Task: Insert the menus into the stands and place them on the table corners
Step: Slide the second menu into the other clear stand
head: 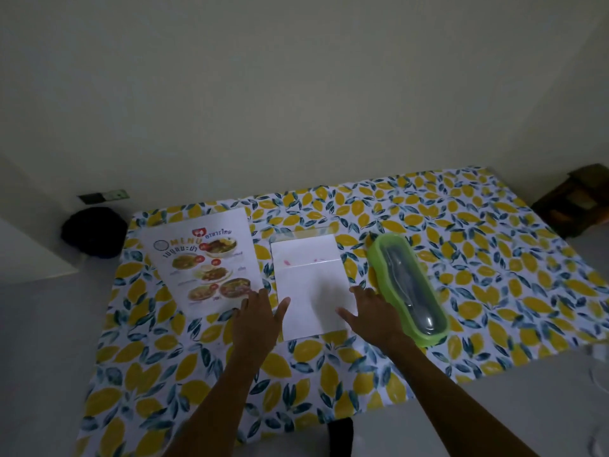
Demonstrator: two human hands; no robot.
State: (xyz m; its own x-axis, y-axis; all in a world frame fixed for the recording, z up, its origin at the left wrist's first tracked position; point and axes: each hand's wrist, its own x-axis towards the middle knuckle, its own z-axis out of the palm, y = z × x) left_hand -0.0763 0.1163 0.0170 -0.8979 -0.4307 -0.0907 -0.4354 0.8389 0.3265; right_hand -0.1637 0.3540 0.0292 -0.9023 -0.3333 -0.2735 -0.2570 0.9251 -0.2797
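Both hands, left hand [257, 319] and right hand [372, 313], fingers spread and holding nothing, flank the thin floppy white sheet [313, 288] at frame center; pinch its near corners, likely slippery in the clear stand [301, 233]

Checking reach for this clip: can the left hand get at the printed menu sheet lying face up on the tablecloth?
Probably yes. The left hand is open beside the printed menu sheet's near right corner, with nothing between them.

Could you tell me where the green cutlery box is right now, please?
In the head view, the green cutlery box lies on the tablecloth right of the white sheet, beside the right hand.
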